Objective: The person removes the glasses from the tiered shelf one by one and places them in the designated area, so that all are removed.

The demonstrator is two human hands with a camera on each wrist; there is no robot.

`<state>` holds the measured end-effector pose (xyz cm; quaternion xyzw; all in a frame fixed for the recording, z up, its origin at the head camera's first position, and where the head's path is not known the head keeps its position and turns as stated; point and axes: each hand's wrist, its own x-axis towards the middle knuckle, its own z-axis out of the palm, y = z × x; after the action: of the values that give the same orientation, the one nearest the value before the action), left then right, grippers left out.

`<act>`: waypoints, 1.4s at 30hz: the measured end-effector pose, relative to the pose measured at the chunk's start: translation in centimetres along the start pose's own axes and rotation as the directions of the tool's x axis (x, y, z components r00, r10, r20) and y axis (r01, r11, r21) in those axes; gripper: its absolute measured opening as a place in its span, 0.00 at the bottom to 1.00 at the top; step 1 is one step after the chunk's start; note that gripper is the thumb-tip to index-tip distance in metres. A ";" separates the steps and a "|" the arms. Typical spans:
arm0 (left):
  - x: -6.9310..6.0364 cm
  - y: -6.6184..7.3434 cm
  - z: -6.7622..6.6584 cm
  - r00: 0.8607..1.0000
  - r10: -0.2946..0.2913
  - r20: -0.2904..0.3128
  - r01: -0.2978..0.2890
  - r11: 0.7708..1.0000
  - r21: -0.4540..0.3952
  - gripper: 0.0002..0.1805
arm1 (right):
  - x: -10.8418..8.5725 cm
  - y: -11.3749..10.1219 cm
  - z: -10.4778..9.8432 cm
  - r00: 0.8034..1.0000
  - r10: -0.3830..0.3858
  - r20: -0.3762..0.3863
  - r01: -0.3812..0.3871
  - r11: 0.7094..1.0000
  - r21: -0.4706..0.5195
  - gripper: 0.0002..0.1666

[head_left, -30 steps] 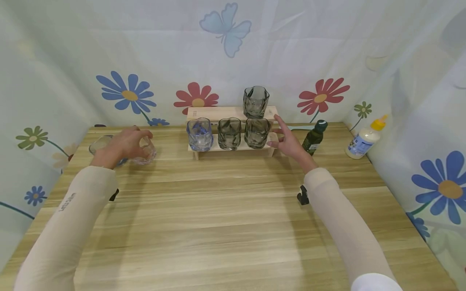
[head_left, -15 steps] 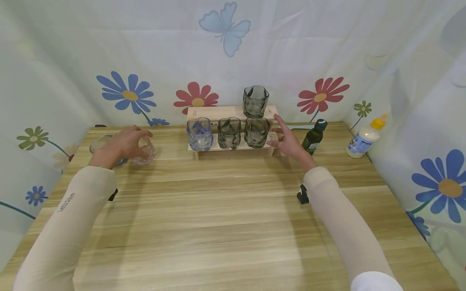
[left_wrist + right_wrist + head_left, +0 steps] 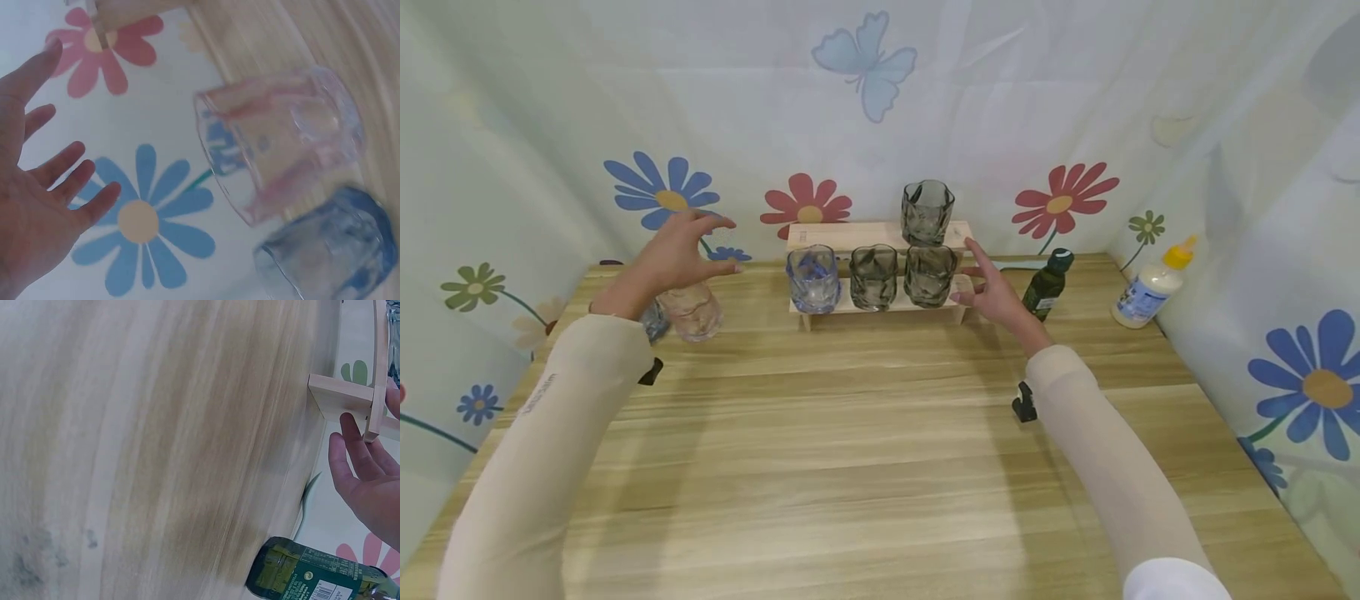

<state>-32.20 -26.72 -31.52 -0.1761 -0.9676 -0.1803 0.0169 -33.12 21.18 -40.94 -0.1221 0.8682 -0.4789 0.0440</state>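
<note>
Left hand [image 3: 677, 254] has risen from the pink-tinted faceted glass tumbler [image 3: 696, 317], fingers spread; the tumbler stands at left on the wood-grain table [image 3: 835, 442], beside a blue-tinted glass tumbler [image 3: 328, 250]. Right hand [image 3: 997, 295], fingers extended, touches the right end of the two-tier pale wooden rack [image 3: 835, 237]. One grey glass tumbler [image 3: 927, 212] occupies the far, upper tier [image 3: 880, 235].

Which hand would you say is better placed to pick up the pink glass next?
Probably the left hand: it hovers empty near the pink glass, while the right hand is at the shelf.
</note>
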 end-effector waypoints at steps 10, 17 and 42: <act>4.5 5.2 1.1 0.996 0.081 -0.023 -0.080 0.997 0.023 0.38 | -0.3 0.3 0.0 1.000 0.003 -0.001 -0.003 1.000 -0.011 0.58; 7.2 8.7 0.8 0.991 0.130 0.033 -0.131 0.991 0.021 0.40 | -0.2 0.2 -0.1 1.000 -0.006 -0.012 0.006 1.000 -0.009 0.58; 13.8 18.6 4.1 0.958 0.264 0.111 -0.274 0.958 0.081 0.37 | 0.0 0.0 0.1 1.000 0.008 -0.011 -0.008 1.000 -0.016 0.58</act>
<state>-38.57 -4.34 -27.66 -0.3139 -0.9417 -0.1209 0.0020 -33.08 21.13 -40.95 -0.1162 0.8728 -0.4723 0.0401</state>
